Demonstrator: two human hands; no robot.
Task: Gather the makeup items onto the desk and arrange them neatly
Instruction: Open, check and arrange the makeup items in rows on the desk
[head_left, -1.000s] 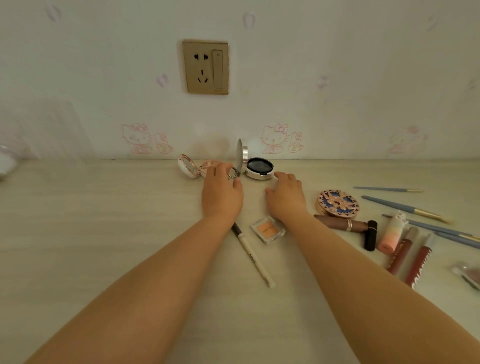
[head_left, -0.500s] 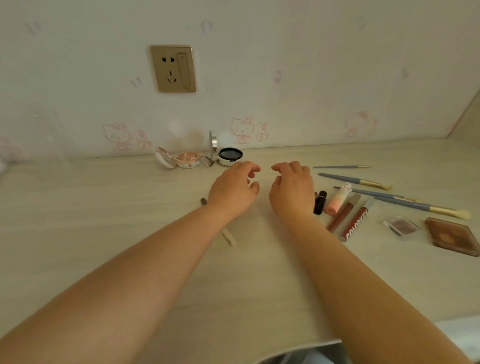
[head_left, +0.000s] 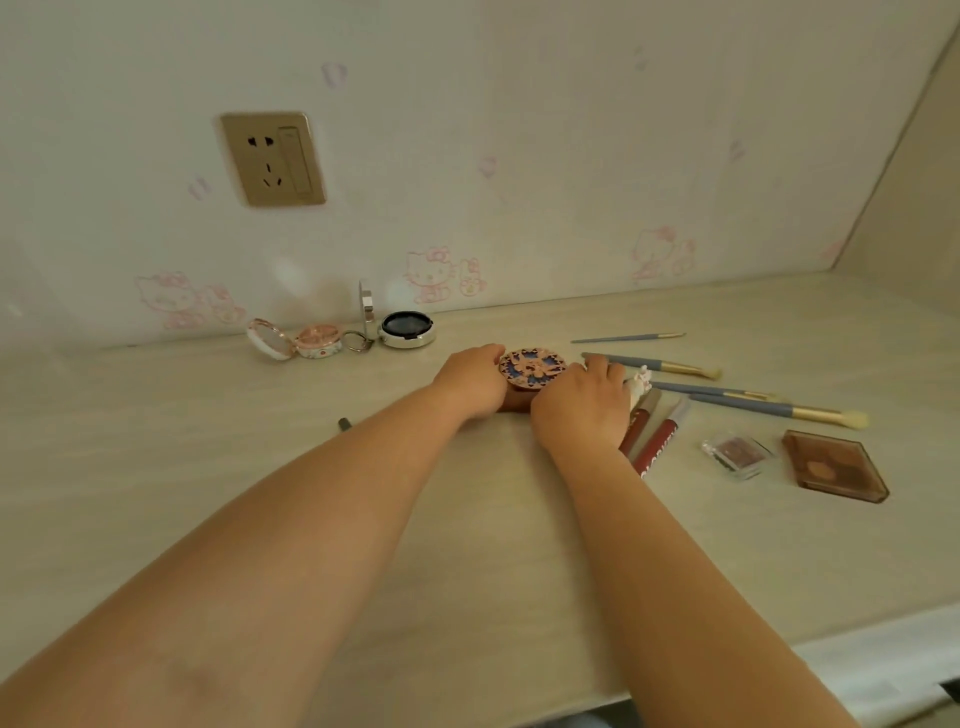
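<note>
A round compact (head_left: 532, 368) with a blue and rose-gold flower lid sits on the pale wooden desk (head_left: 467, 545), between my two hands. My left hand (head_left: 470, 384) curls round its left edge and my right hand (head_left: 582, 408) holds its right edge. A brown piece (head_left: 514, 402) shows just under the compact; I cannot tell what it is. Right of my right hand lie two red lip gloss tubes (head_left: 658, 441), a small pink-white tube (head_left: 638, 385) and several blue-handled brushes (head_left: 769, 408).
By the wall stand an open silver compact (head_left: 407, 330), a key ring (head_left: 356, 342) and an open pink compact (head_left: 296, 340). At the right lie a clear eyeshadow pot (head_left: 736, 451) and a brown palette (head_left: 834, 465). A pencil tip (head_left: 344, 423) peeks out beside my left forearm. The desk's front edge (head_left: 857, 631) is near.
Both hands have moved from the open compacts by the wall to the right and now hold the flower-lid compact from both sides. The view has swung right.
</note>
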